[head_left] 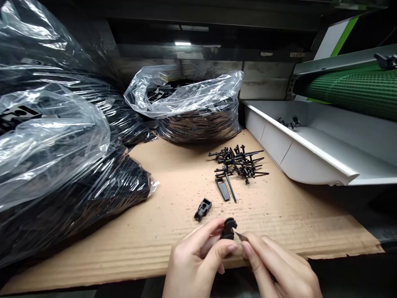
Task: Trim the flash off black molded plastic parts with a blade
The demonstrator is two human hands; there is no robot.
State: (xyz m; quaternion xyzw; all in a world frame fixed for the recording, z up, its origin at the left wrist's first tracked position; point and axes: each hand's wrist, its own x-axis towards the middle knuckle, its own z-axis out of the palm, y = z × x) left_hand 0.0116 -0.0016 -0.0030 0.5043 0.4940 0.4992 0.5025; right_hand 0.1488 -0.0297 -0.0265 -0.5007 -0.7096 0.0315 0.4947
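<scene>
Small black plastic part (228, 229), at the table's (173, 182) near edge: pinched in left hand (198, 258) grip, right hand (279, 269) grip closed on thin blade (240, 236) touching it, loose black parts (238, 163) behind.

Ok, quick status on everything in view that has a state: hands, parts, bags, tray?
Left hand: pinching a small black plastic part, held above the cardboard sheet.
Right hand: holding a thin metal blade, tip at the part.
Small black block-shaped piece: lying loose.
Pile of black plastic sprues: tangled, loose.
Clear plastic bag of black parts: open at top.
White tray: nearly bare, a few black pieces.
</scene>
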